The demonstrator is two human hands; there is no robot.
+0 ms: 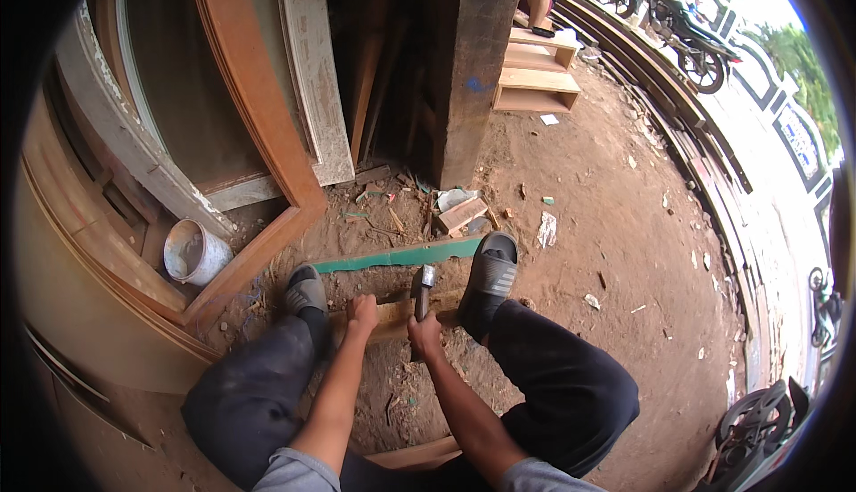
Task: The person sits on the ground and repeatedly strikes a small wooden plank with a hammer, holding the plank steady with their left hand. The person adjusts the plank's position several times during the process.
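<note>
A hammer (426, 276) is gripped by the handle in my right hand (425, 335), its metal head pointing away from me. Under both hands a wooden board (391, 313) lies crosswise between my feet. My left hand (362, 313) is curled at the left part of this board; whether its fingers hold the board or something small is hidden. Just beyond, a green-painted board (408, 255) with a ragged near edge lies on the dirt, its ends by my sandals (493, 271).
Wooden door frames (257, 77) lean at the left, near a stained white bucket (194, 251). A thick post (478, 77) stands ahead, with a wood block (463, 216) at its foot. Wooden steps or shelves (538, 80), a seated person's leg (540, 3) and a motorcycle (669, 20) are farther off.
</note>
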